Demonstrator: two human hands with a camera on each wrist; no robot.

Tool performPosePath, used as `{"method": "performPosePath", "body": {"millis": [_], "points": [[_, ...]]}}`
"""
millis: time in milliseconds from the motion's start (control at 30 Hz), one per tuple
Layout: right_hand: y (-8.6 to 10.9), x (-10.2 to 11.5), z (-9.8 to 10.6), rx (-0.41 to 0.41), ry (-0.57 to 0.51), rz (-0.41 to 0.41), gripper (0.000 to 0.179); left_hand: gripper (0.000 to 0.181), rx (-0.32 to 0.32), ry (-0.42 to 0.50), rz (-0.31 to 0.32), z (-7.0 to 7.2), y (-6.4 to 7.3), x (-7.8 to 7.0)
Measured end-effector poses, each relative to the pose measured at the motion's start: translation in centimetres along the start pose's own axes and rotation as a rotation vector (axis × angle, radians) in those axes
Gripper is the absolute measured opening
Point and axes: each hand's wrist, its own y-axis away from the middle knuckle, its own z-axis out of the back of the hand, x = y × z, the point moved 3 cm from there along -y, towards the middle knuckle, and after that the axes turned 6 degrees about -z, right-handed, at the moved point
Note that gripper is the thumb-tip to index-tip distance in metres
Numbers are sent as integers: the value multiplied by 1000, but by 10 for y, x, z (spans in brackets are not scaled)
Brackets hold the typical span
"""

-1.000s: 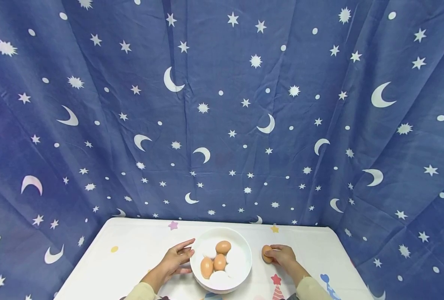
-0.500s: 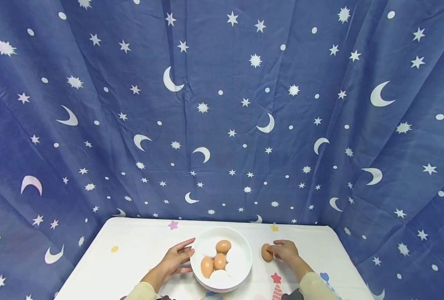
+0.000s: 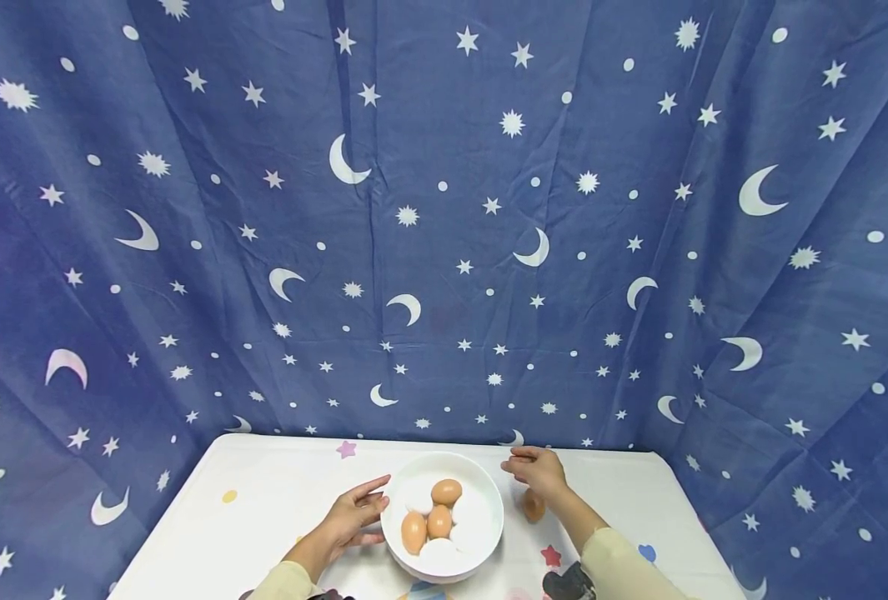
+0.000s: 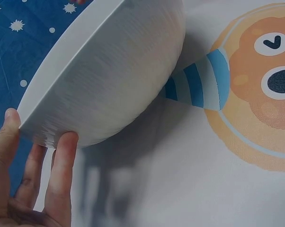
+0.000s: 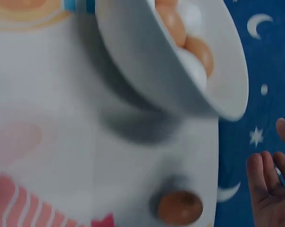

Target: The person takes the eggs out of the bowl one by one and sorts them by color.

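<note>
**Left hand at bowl, right hand lifted off lone egg**

Left hand [image 3: 349, 518] against left side of white bowl [image 3: 489, 533]; in wrist view, thumb on rim, fingers [image 4: 62, 165] straight and spread along outer wall [image 4: 109, 75], touching, not curled round it. Bowl upright on bench [image 3: 278, 500], approx. centre, near front edge.

Inside bowl: three brown eggs [image 3: 439, 522] bunched mid-bowl w/ white eggs [image 3: 474, 510] around them; exact no. of white ones hard to tell. Same mix seen over rim in right wrist view [image 5: 199, 52].

Right hand [image 3: 539, 471] raised above bench, just right of bowl's far rim, holding nothing. Fingers [image 5: 261, 179] relaxed, loosely apart, palm partly seen at frame corner in wrist view.

Lone brown egg [image 3: 534, 505] lying on bench just right of bowl, apart from its wall, below and slightly nearer than right hand; not touched by it. Clearer in right wrist view [image 5: 179, 207], w/ own shadow.

Bench cover white w/ cartoon prints: striped blue cone [image 4: 199, 87], small stars [image 3: 347, 450]. Behind: dark blue curtain [image 3: 444, 217] w/ moons and stars.
</note>
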Motion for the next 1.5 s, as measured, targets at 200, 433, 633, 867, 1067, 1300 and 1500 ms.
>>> {"method": "performPosePath", "body": {"millis": [200, 433, 633, 867, 1067, 1300, 1500], "points": [[8, 15, -32, 68, -43, 41, 44, 59, 0, 2, -6, 0, -1, 0], [15, 16, -63, 183, -75, 132, 49, 59, 18, 2, -9, 0, 0, 0], [16, 4, -80, 211, -32, 162, 46, 61, 23, 9, -11, 0, 1, 1], [13, -4, -92, 211, 57, 235, 46, 61, 23, 14, -23, -1, 2, 1], [12, -7, -101, 187, 134, 217, 46, 60, 21, 17, -17, -1, 2, 1], [14, -9, -107, 148, 193, 191, 44, 61, 17, 22, -4, -2, 3, 0], [13, -14, -110, 105, 290, 217, 39, 58, 22, 14, -17, -2, 4, -2]]}}
